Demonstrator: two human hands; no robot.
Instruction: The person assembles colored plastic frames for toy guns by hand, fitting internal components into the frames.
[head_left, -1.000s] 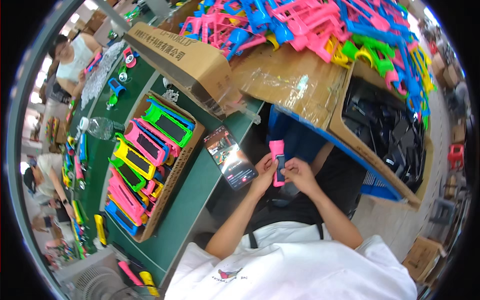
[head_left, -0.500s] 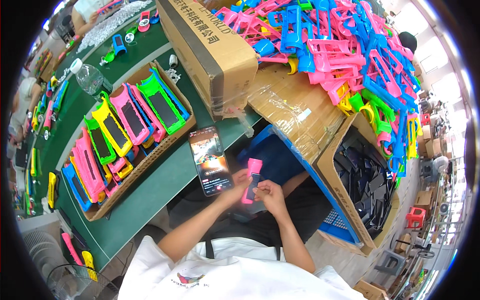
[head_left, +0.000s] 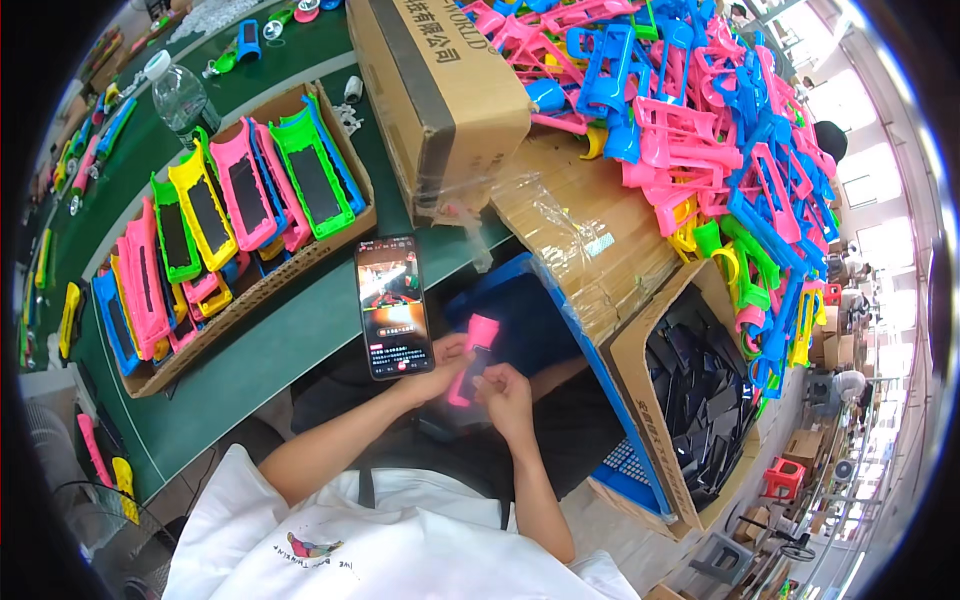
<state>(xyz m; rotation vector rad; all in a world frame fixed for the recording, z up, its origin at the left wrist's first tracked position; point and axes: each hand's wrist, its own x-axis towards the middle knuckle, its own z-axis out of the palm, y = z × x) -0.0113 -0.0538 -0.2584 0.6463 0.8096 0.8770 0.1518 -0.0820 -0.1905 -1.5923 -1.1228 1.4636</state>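
Note:
A pink plastic shell [head_left: 482, 331], shaped like a torch casing, is held over my lap. Its lower part is blurred. My left hand [head_left: 443, 376] wraps it from the left side. A dark rectangular panel [head_left: 478, 362] lies in the shell's opening. Bent fingers of my right hand [head_left: 508, 396] grip the right edge of the shell beside this panel; whether they touch the panel too, I cannot tell. Just left of the shell, a phone [head_left: 392, 312] with a lit screen stands at the table edge.
On the green table [head_left: 290, 375] sits a cardboard tray [head_left: 262, 290] of coloured shells with dark panels. A clear bottle [head_left: 180, 95] and a tall carton [head_left: 465, 130] stand behind. To the right are a box of dark panels [head_left: 700, 385] and a large heap of coloured shells [head_left: 690, 150].
My view has turned, so most of the nearby scene sits further left. Both hands stay on the pink shell, with the right fingers still at its right edge.

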